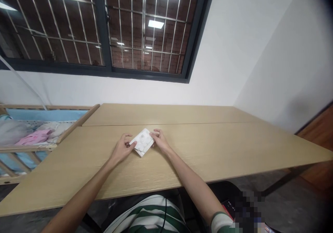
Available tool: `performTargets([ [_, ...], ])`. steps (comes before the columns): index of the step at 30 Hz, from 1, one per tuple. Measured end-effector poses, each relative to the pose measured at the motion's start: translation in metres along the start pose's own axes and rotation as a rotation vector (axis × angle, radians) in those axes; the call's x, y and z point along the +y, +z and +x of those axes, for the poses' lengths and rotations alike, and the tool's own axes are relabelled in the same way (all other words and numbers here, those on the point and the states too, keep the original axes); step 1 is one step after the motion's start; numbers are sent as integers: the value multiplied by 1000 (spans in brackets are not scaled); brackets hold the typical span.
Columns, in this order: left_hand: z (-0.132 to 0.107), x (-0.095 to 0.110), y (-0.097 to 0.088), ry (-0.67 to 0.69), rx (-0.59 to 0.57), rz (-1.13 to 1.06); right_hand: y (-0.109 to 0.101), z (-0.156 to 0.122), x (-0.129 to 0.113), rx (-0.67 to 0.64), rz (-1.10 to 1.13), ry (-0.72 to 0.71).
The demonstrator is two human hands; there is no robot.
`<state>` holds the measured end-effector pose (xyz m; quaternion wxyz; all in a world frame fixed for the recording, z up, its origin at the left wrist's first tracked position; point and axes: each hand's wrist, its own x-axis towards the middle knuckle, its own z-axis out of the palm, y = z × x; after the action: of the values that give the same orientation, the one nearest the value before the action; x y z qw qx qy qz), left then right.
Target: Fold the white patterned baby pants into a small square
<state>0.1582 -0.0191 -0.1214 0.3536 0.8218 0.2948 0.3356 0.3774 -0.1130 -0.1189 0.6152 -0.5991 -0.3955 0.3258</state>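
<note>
A green-and-white striped shirt (148, 215) fills the bottom of the view, with a thin black cable (163, 217) running down its front, and both bare forearms reach out from it across the table edge.

The left hand (121, 149) is curled, its fingertips gripping the left corner of a folded white packet (142, 142), while the right hand (160, 140) holds the opposite edge between thumb and bent fingers. Neither hand is clenched or released; together they grasp the packet from either side. It may be cloth or paper, and its faint grey marks are too small to read. It sits tilted like a diamond on the tabletop, just nearer than the seam, its layers slightly fanned at the lower corner. For a hold like this, light, even pressure from both sides would likely keep the layers squared and the edges from slipping.

The pale wood-grain table (221, 156) spreads out around the hands, its two tops meeting at that seam. To the left stands a wooden crib (49, 107) with blue padding (44, 114), and a pink garment (33, 137) lies inside it. Beyond the far edge rise a white wall (208, 87) and a dark-framed window (104, 35) showing brick and barred reflections.
</note>
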Motion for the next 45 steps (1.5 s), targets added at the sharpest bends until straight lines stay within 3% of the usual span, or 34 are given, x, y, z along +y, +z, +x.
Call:
performTargets([
  [3,-5,4,-2,5,-134,171,-3,3,8,51,-11,-21],
  [7,-8,6,-4,42,-230,334,-4,7,20,-36,-111,-60],
  [11,-6,10,-7,102,-201,342,-2,5,20,-67,-230,-121],
  [15,-18,22,1,209,-132,372,-4,-9,-3,-139,-470,-339],
  [18,-41,34,22,266,-139,482,0,-27,-29,-323,-658,-522],
  [21,-64,48,51,248,-180,623,14,-44,-47,-590,-771,-621],
  [25,-78,67,76,160,-137,742,30,-55,-47,-877,-809,-638],
  [28,-80,76,83,88,-90,805,30,-53,-37,-975,-813,-612],
  [33,-78,79,88,39,-69,846,15,-30,-26,-966,-913,-531],
  [38,-74,75,88,29,-48,877,-4,18,-16,-801,-1033,-461],
  [41,-73,73,86,29,-61,886,-9,39,-5,-720,-1005,-468],
  [45,-75,73,88,34,-68,894,-7,43,9,-659,-914,-496],
])
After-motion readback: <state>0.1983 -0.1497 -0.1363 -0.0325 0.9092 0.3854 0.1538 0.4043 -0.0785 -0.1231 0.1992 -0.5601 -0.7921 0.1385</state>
